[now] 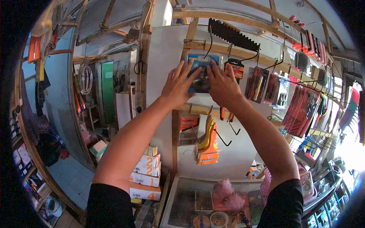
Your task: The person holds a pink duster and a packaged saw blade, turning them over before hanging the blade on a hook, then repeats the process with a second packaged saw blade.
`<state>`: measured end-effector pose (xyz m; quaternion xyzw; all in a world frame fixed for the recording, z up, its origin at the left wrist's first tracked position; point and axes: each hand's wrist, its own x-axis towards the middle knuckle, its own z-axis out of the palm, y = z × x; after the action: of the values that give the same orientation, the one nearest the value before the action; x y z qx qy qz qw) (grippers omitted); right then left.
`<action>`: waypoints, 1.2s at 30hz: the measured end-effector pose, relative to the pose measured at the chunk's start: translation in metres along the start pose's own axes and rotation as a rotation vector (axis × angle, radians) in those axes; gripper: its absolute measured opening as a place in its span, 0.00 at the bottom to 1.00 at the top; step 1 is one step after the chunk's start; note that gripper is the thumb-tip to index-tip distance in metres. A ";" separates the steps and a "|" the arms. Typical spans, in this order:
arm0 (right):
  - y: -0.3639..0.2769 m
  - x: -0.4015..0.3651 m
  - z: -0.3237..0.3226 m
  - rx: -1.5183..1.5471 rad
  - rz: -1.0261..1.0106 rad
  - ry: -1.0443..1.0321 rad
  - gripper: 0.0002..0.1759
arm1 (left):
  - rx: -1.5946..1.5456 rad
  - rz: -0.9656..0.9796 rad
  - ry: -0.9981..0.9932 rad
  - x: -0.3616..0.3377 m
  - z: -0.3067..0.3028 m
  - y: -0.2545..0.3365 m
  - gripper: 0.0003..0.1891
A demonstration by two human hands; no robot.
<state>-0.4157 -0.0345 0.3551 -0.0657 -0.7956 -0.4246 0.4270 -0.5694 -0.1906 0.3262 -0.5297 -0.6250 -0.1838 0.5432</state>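
Observation:
A blue-backed blister package (pixel 200 88) with a dark item inside hangs against the white wall panel, high in the middle of the view. My left hand (pixel 178 83) lies on its left side, fingers spread and pointing up. On its right side rests my right hand (pixel 223 84), with its fingers apart, touching the pack's front. Both thumbs reach towards the package's centre. A black and orange card (pixel 235 69) hangs just right of my right fingers. Above, a dark toothed blade (pixel 234 35) hangs on metal hooks.
Below hang orange-labelled brushes (pixel 208 157) and bare hooks. Numbered boxes (pixel 146 178) are stacked at lower left. A glass-topped case (pixel 182 197) holds a pink duster (pixel 230 195). Packaged tools (pixel 257 85) and red packs (pixel 300 114) hang along the right.

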 end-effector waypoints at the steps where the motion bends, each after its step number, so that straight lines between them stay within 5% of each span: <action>1: 0.001 0.002 0.006 -0.044 -0.009 0.011 0.41 | -0.004 -0.001 0.019 0.002 0.005 -0.001 0.52; 20: 0.002 0.027 0.018 -0.170 0.016 -0.039 0.35 | -0.015 -0.186 0.039 0.035 0.037 -0.007 0.40; 36: 0.007 0.039 0.031 -0.098 0.036 -0.005 0.30 | -0.105 -0.225 0.005 0.054 0.037 -0.015 0.43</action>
<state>-0.4564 -0.0172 0.3798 -0.1020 -0.7737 -0.4550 0.4288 -0.5919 -0.1419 0.3656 -0.4837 -0.6686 -0.2773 0.4920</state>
